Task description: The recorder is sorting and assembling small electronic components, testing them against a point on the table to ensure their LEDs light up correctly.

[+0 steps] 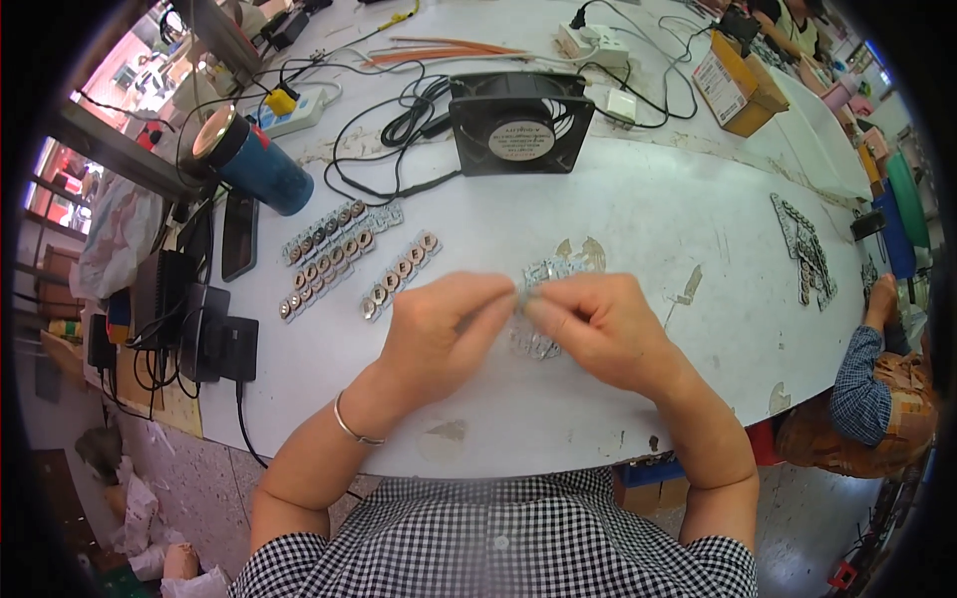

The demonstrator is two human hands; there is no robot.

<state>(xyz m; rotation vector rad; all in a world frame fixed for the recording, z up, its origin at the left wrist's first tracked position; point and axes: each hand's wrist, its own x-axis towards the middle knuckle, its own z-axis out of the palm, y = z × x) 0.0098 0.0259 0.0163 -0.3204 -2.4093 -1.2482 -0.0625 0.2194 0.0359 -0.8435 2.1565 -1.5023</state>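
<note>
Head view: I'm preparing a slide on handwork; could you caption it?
Left hand and right hand pinch, fingertips close together, over silvery parts on a white table, a black fan beyond.

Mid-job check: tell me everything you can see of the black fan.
The black fan has a boxy, hard-looking frame and a round, pale printed label at its centre. It stands upright on the white table, beyond the left hand and right hand; neither touches it. A black cord appears to reach its lower left corner. I can't tell whether it is spinning.
</note>
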